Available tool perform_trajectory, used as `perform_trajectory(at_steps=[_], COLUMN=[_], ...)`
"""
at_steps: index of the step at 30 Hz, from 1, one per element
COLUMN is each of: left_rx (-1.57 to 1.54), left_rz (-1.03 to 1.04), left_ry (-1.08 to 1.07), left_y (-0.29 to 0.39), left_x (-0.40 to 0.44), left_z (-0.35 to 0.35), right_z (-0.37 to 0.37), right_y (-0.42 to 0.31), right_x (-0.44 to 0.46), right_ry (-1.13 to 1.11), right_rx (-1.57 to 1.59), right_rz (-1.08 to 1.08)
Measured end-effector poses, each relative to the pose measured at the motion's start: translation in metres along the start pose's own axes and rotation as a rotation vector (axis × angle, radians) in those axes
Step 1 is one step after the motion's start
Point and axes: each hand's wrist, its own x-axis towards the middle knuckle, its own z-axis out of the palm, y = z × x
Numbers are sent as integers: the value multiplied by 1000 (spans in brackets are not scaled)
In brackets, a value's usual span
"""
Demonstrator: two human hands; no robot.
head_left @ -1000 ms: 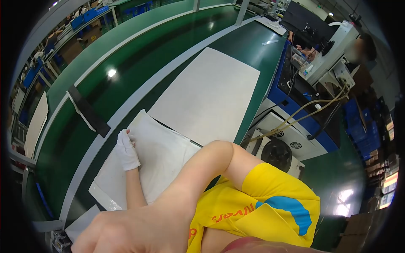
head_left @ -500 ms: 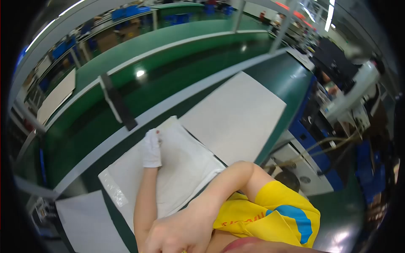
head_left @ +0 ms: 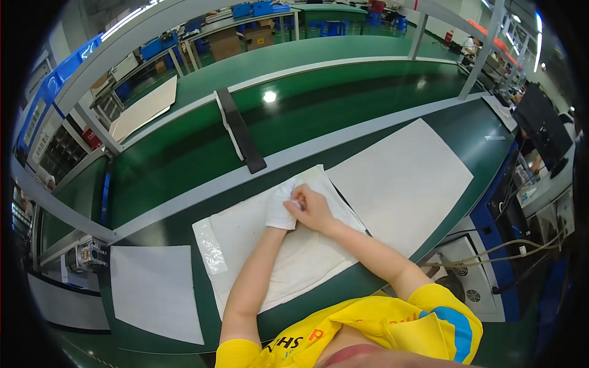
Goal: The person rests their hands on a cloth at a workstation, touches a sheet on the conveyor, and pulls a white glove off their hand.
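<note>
My left hand (head_left: 281, 207), in a white glove, is above a white padded sheet (head_left: 257, 208). Its fingers are largely hidden behind my right hand. My bare right hand (head_left: 314, 210) meets it from the right, fingers curled in and touching the glove. What lies between those fingers is too small to make out. The white sheet lies flat, slightly wrinkled, with a shiny clear strip (head_left: 211, 251) along its left side.
A large pale board (head_left: 405, 178) lies to the right and a smaller white sheet (head_left: 153, 291) to the left on the green table (head_left: 178, 236). A metal rail (head_left: 343, 136) with a dark bar (head_left: 242, 135) runs behind. A monitor (head_left: 540, 126) stands far right.
My right hand has come up from low near my body to my gloved left hand. The camera view has shifted, so the table now sits further right in view.
</note>
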Motion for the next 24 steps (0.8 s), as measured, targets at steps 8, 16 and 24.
perform_trajectory(at_steps=[8, 16, 24], left_rx=[-40, -107, -61], left_rz=[-123, -159, -148], left_ry=[44, 1, -15], left_y=[26, 21, 17], left_x=[4, 3, 3], left_z=[-12, -11, -9], right_z=[-1, -1, -1], right_y=[12, 12, 11], right_x=[1, 0, 0], right_ry=[-63, -64, -65], right_rx=[164, 149, 134], right_rz=[215, 218, 214])
